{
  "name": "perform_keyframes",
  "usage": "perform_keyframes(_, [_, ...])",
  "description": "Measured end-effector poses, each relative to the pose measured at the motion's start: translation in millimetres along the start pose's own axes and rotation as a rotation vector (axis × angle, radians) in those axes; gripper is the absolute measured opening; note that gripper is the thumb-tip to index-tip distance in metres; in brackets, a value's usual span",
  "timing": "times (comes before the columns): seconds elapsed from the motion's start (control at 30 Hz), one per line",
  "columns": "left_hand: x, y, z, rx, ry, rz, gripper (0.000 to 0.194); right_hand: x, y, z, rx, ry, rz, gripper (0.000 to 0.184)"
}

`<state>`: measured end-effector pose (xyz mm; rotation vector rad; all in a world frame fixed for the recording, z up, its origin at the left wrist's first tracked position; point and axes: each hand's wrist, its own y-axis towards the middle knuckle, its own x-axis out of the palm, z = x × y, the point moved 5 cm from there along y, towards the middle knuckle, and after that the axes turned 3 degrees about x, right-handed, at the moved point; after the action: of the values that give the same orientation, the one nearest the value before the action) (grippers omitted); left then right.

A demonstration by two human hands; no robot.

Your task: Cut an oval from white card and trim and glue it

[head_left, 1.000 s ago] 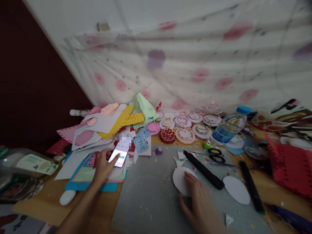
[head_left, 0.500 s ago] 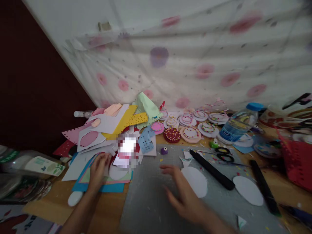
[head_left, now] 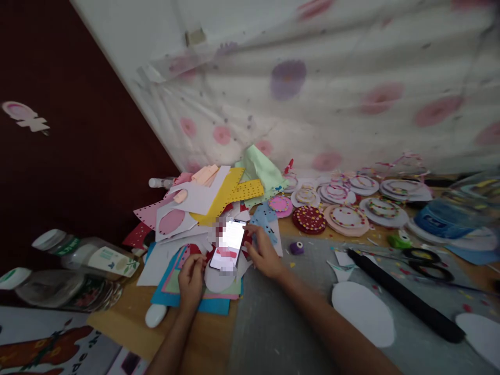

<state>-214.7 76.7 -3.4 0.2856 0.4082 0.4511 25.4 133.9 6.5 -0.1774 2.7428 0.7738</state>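
A lit phone (head_left: pixel 230 242) lies tilted on a heap of coloured paper sheets (head_left: pixel 195 208) at the left of the wooden table. My right hand (head_left: pixel 265 255) reaches across and its fingers close on the phone's right edge. My left hand (head_left: pixel 191 278) rests on the paper stack just below the phone's lower left corner. Its fingers are curled in, and what they hold, if anything, is hidden. A teal sheet (head_left: pixel 213 306) and pink sheets lie under both hands.
A grey cutting mat (head_left: pixel 273 333) holds white oval cutouts (head_left: pixel 361 312), a long black tube (head_left: pixel 406 302) and scissors (head_left: pixel 424 258). Decorated paper discs (head_left: pixel 346 216) line the back. Jars (head_left: pixel 78 263) stand at the left and a water bottle (head_left: pixel 449 216) at the right. A floral curtain hangs behind.
My right hand left the white oval cutout, swept left across the mat and took the phone's edge. My left hand's fingers curled in below the phone. The view turned left.
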Motion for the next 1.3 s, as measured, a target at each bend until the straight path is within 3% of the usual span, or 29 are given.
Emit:
perform_keyframes(0.3, [-1.1,1,4,-0.011,-0.003,0.013,0.019,1,0,-1,0.037,-0.053,-0.054,0.040])
perform_keyframes(0.57, [-0.8,1,10,-0.011,-0.003,0.035,0.020,-2,0,-4,0.053,-0.062,-0.079,0.029])
perform_keyframes(1.3, [0.6,1,13,-0.002,0.070,0.003,0.020,0,0,-9,0.028,-0.112,-0.156,0.039])
